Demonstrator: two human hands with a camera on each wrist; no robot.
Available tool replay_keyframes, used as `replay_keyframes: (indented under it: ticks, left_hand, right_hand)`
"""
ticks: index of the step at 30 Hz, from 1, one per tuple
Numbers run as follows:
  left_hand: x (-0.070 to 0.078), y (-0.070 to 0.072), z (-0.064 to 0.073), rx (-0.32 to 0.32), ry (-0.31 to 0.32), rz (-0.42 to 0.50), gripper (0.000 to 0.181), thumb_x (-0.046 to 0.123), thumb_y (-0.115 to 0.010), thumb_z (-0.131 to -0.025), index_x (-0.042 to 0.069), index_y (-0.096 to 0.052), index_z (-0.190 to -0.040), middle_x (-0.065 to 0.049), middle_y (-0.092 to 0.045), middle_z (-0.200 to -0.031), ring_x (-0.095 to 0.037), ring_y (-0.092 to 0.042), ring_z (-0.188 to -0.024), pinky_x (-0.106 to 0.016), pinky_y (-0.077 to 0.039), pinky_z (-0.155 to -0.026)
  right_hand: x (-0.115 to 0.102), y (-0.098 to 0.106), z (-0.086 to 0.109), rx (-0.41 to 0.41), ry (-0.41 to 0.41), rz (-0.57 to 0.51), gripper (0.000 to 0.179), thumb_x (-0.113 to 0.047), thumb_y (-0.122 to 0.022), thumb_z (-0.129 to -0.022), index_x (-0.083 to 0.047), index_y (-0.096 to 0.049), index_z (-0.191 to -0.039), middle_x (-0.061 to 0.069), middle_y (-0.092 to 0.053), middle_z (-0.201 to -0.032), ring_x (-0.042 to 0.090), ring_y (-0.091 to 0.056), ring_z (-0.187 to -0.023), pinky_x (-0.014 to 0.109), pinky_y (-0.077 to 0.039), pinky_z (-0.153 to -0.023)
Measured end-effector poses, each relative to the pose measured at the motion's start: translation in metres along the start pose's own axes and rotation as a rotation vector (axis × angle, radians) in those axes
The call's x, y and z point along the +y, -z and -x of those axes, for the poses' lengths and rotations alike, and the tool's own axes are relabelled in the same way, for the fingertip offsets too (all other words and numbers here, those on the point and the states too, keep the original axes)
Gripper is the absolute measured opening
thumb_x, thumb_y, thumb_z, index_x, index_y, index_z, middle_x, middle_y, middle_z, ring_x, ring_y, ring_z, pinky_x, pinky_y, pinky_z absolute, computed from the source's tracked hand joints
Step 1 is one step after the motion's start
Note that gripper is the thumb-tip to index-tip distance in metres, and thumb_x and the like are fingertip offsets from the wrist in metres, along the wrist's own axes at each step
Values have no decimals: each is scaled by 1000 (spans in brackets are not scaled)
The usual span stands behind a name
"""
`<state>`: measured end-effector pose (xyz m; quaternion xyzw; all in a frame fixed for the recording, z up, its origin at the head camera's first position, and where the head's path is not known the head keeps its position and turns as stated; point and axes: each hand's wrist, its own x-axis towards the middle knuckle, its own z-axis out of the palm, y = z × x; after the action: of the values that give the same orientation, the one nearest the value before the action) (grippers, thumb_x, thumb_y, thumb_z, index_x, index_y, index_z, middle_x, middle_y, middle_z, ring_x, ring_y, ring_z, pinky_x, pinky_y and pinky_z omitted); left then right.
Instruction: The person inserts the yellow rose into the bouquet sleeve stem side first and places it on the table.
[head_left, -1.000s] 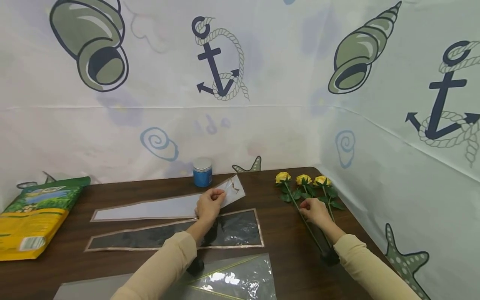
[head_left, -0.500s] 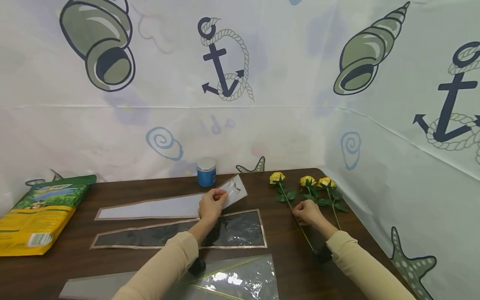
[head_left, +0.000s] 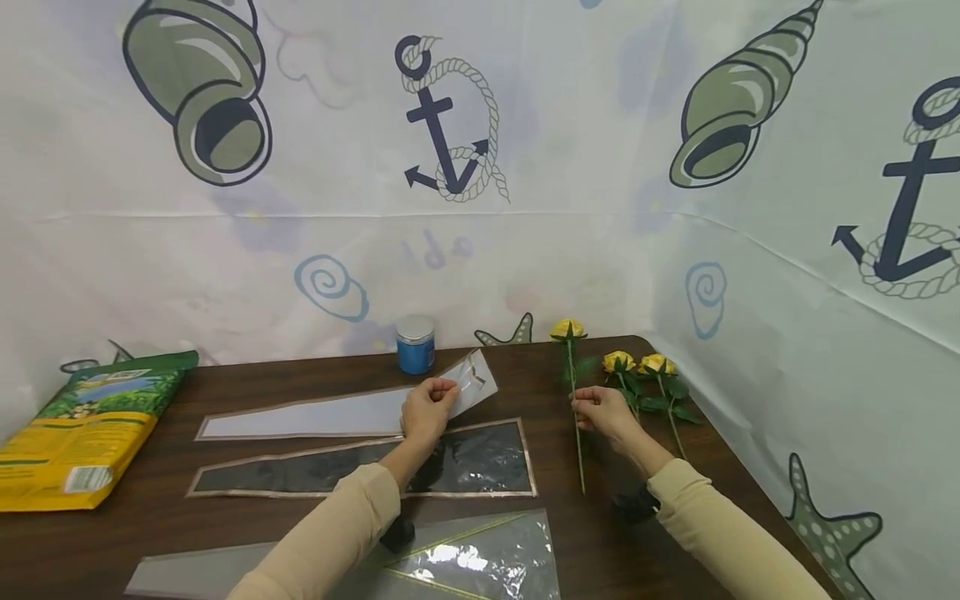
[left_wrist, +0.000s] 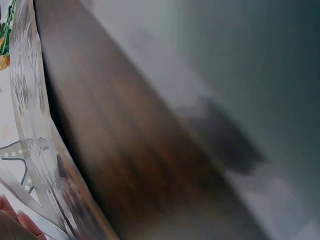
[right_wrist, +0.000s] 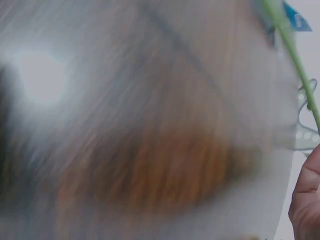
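Note:
My right hand pinches the green stem of a yellow rose, which stands nearly upright in the head view, its lower end toward me. In the right wrist view the stem runs above my fingers. With thumb and fingertips, my left hand pinches the wide end of a long white plastic flower sleeve with a tan border, raising its corner. The left wrist view shows the crinkled clear film of the sleeve close by. Two more yellow roses lie right of my right hand.
A dark tapered sleeve and a clear sleeve with yellow lines lie nearer on the brown table. A blue jar stands behind, a yellow-green bag at left. Patterned cloth hangs behind and at right.
My right hand has drawn one rose leftward, away from the other two, and swung its stem upright. My left hand keeps its pinch on the sleeve. The head view has shifted slightly.

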<state>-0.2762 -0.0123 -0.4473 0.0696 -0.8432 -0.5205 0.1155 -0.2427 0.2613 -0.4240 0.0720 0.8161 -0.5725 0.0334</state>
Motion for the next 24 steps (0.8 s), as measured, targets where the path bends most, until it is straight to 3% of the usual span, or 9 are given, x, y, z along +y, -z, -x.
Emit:
replay_keyframes:
  ticks: [3,7,11,16,24]
  left_hand:
    - [-1,-1,-1,-3,-5,-6,12,27,-71,-83,15,-71,-87,0,-68,-78,-15,-59,-72,-34,-41,-66]
    - [-2,-1,-1,-5,-8,-3,12,27,-71,-83,15,-71,-87,1,-68,-78,-14,-59,-71,-33,-41,-66]
    - [-3,0,-1,-3,-33,10,11,24,-72,-82,14,-71,-86,1,-68,-78,-12,-59,-71,-30,-42,-64]
    - [-3,2,0,6,-95,42,10,20,-73,-81,11,-71,-85,-2,-69,-78,-12,-61,-70,-27,-44,-63]
    - [-3,3,2,7,-157,91,9,17,-74,-81,10,-71,-84,-3,-70,-78,-10,-60,-69,-22,-44,-62]
  right_hand:
    - [-11,-3,-1,5,-5,-121,33,-4,-50,-96,13,-46,-123,6,-58,-89,5,-55,-67,18,-51,-61]
    - [-31,-3,-6,70,12,-282,27,-4,-49,-96,8,-43,-119,-2,-55,-84,5,-56,-65,18,-51,-62]
    - [-49,-7,-15,188,98,-424,15,0,-49,-95,0,-41,-108,-1,-55,-81,4,-59,-62,18,-51,-62]
    - [-65,-21,-25,331,221,-567,18,4,-51,-93,1,-41,-107,0,-54,-76,4,-61,-59,17,-51,-60]
    - [-68,-52,-35,464,336,-621,18,6,-53,-91,7,-43,-106,2,-54,-74,6,-62,-60,19,-53,-61]
